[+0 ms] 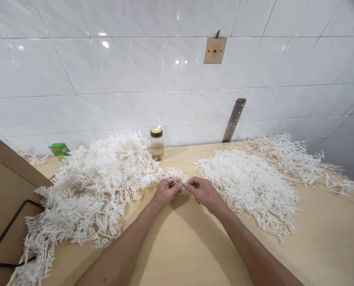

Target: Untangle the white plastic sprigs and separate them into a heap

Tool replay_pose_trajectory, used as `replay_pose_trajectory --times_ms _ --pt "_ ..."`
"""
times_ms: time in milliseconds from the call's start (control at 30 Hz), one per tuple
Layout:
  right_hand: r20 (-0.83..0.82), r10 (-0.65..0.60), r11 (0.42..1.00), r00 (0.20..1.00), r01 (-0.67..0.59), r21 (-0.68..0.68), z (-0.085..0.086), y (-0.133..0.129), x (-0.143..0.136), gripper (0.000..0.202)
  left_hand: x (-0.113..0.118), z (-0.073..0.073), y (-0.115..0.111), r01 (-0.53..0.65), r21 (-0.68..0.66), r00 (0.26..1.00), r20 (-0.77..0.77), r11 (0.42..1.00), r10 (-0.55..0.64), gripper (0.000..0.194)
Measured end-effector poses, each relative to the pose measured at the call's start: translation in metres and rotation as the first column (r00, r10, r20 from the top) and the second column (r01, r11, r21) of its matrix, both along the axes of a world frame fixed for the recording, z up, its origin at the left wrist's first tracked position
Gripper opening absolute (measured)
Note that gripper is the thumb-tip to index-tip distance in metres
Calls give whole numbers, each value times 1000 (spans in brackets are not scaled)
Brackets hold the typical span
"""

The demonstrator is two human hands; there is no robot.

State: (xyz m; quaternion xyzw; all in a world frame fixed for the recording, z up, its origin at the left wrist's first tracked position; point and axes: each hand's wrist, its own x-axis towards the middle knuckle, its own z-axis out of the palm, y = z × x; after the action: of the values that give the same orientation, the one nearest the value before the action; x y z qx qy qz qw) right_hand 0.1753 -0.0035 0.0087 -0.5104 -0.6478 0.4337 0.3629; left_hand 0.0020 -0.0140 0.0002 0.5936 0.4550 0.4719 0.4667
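Clock directions are taken from the two hands, in the head view.

Left hand point(166, 191): thumb and fingers pinched on a white branching sprig point(174, 181). Right hand point(206, 193): thumb and forefinger pressed together at the sprig's end; the exact contact is partly hidden. The fingertips of both hands meet just above the wooden tabletop point(179, 246).

The sprig sits between the hands, with a small cluster of loose sprigs point(174, 173) just beyond, at 12 o'clock. A large, tangled heap point(96, 186) of similar pieces lies at 9 o'clock; a flatter pile point(251, 184) lies at 3 o'clock, and a looser spread point(296, 157) between 2 and 3.

Lidded clear bottle point(157, 147): upright, at 11 o'clock. Green box point(59, 150): between 9 and 10, beside the heap. Perforated metal strip point(234, 120): tilted, between 1 and 2, near the tiled wall point(177, 107).
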Motion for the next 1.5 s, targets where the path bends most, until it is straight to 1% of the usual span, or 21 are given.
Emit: replay_pose_trajectory --times_ms 67,167,300,467,667,833,967,1167,1233,1300,1400,1500 --pt "-63 26 999 998 -28 -26 -1 0 0 28 0 1 0 -32 -23 999 -3 999 32 40" --pt "-141 44 997 989 -51 -51 -2 -1 -2 30 1 3 -1 -43 -36 999 12 998 44 44" --pt "-182 45 996 982 -58 -67 -5 -2 -5 30 1 6 -3 -40 -46 999 28 998 41 44" --pt "-168 2 998 986 -13 -62 -9 0 -8 33 0 5 -1 -43 -20 999 4 999 43 43" --pt "-161 -4 998 987 -5 -60 -14 2 -7 31 2 -3 3 -77 -17 997 6 997 77 41" --pt "-109 -6 999 994 0 -54 -18 2 -9 27 3 -6 3 -91 2 996 12 996 91 38" --pt "-68 -21 999 997 19 -35 -15 -1 -13 25 5 -9 4 -125 14 992 12 992 124 35" --pt "-11 -109 994 994 109 -22 -5 -9 -23 20 7 -13 6 -187 1 982 5 982 187 32" --pt "-13 -122 992 992 122 -26 -4 -11 -25 20 7 -13 6 -193 10 981 11 981 193 32" --pt "-20 -108 994 994 108 -37 -3 -11 -25 22 8 -12 5 -201 18 979 19 979 201 32" --pt "-30 -97 995 995 96 -40 -5 -10 -26 25 9 -9 4 -209 19 978 16 978 209 31" --pt "-32 -115 993 993 114 -26 -9 -8 -26 22 10 -5 2 -218 5 976 6 976 218 32"
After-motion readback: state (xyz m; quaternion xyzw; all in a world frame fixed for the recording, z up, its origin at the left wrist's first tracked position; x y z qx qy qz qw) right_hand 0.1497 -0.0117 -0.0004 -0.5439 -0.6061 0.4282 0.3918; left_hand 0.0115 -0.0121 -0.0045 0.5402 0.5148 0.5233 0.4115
